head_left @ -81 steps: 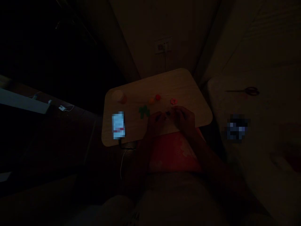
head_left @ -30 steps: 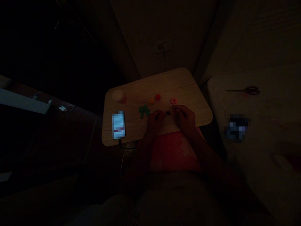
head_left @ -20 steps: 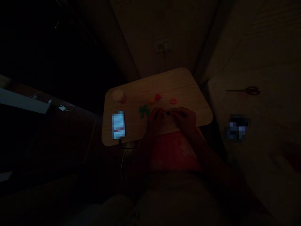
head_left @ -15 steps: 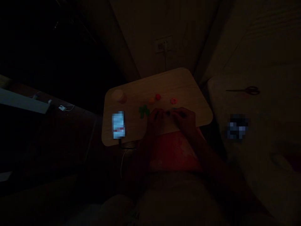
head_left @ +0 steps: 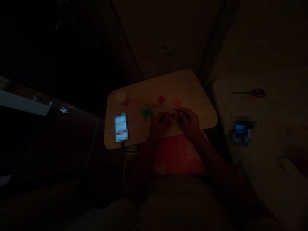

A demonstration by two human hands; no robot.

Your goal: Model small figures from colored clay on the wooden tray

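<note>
Dim light is filling the room. A round-cornered table point(head_left: 185, 85) is standing before a wall point(head_left: 149, 29) bearing a socket point(head_left: 166, 47). Floor point(head_left: 80, 123) is extending beyond the table's left edge, a pale surface point(head_left: 269, 118) beyond its right.

The worktop point(head_left: 183, 83) looks like fine-grained wood, smooth and matt. The green piece point(head_left: 147, 113), orange ball point(head_left: 155, 103), red ball point(head_left: 161, 99) and pink ring point(head_left: 175, 103) have a matt, clay-like look — the small dark piece point(head_left: 173, 115) is too dim to judge — while the tub point(head_left: 122, 97) seems smooth plastic and the red fabric point(head_left: 170, 155) dull, patterned cloth.
</note>
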